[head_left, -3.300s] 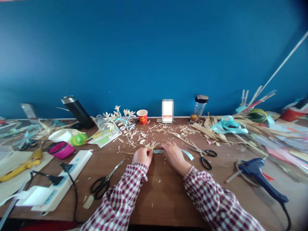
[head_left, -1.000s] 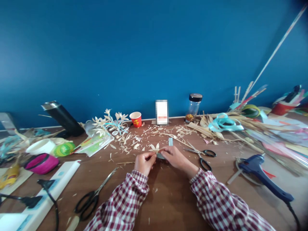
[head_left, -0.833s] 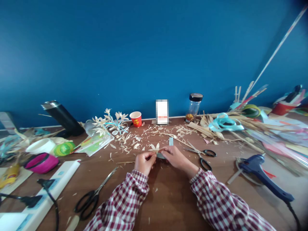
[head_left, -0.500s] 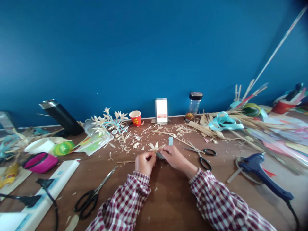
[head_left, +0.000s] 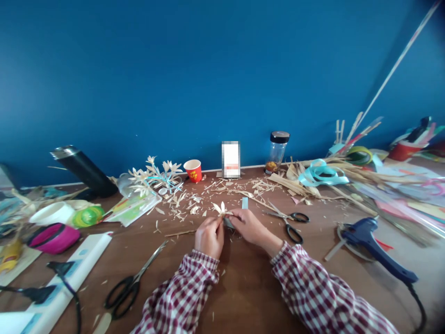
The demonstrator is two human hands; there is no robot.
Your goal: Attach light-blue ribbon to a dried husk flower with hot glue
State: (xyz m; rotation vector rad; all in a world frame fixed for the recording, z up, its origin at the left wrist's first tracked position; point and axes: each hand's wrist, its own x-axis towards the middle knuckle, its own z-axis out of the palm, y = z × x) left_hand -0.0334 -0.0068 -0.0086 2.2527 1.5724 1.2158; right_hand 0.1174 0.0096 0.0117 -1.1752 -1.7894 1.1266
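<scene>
Pale flower (head_left: 221, 208), petals upward, held in the fingertips of the left hand (head_left: 209, 237), just above the middle of the desk (head_left: 239, 290).

Left thumb and fingers pinched together at the flower's base; right hand (head_left: 249, 227) meets it there, thumb and index closed on a light-blue strip (head_left: 228, 223) running beneath the petals; a blue end shows beyond the knuckles, though whether it is the same piece cannot be told. Pale scraps (head_left: 259, 186) lie scattered beyond both hands. Black-handled scissors (head_left: 122, 292) rest near the left sleeve (head_left: 184, 287); a second pair, blades spread, (head_left: 298, 217) lies right of the right hand. Farther right: blue glue gun (head_left: 378, 250). Red paper cup (head_left: 194, 171) stands upright near the wall (head_left: 194, 83), beside a cluster of similar flowers (head_left: 169, 167).
</scene>
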